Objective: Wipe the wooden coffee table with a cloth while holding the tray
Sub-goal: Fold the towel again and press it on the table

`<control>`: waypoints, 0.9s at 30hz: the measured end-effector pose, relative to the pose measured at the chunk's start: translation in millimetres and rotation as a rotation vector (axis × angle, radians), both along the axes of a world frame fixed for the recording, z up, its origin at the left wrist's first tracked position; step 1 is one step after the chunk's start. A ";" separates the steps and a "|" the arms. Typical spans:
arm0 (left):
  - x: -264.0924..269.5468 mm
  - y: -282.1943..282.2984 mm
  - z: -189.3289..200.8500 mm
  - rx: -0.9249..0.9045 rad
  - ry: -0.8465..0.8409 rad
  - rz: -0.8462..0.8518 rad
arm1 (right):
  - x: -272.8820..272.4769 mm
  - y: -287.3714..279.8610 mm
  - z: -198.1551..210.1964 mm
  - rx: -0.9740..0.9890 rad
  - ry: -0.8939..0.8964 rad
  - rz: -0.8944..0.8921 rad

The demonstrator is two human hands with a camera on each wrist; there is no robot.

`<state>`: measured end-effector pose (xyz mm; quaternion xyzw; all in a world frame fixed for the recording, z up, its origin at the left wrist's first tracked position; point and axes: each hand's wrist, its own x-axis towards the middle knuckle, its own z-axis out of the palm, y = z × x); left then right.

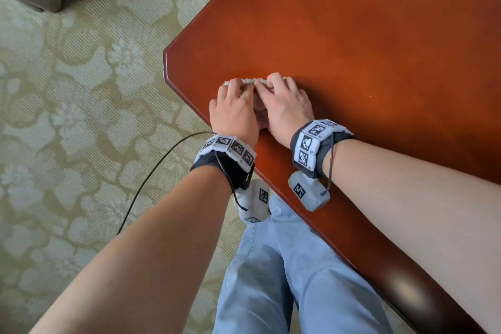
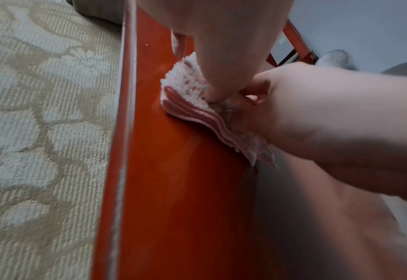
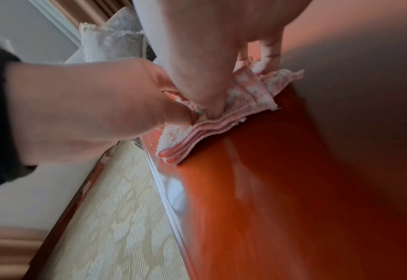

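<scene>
A patterned carpet (image 1: pixel 81 116) covers the floor to the left of one reddish wooden table (image 1: pixel 352 49), whose clipped corner and left edge lie just beside the hands; the polished top stretches bare far to the right and ahead of them. Two bare forearms reach in from below, each with a marker-covered wristband. One folded pink-and-white terry cloth (image 2: pixel 185 91) lies flat on the table near that left edge, its stacked folds showing in both wrist views. The left hand (image 1: pixel 234 114) and right hand (image 1: pixel 287 106) sit side by side on top of it, almost touching. The left hand's fingers (image 2: pixel 212 81) are curled down into the cloth's fluffy top, thumb tucked against the folds, gripping it. The right hand's fingers (image 3: pixel 205 91) are likewise bent and dug into the cloth, pinching its layers against the table. A dark cable (image 1: pixel 162 165) trails from the left wristband over the carpet.
</scene>
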<state>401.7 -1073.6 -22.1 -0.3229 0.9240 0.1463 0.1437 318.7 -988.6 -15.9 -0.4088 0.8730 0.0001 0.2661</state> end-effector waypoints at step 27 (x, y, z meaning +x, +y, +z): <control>87.9 67.9 -0.1 0.062 0.045 0.099 | 75.8 64.6 2.8 -0.137 -0.042 0.040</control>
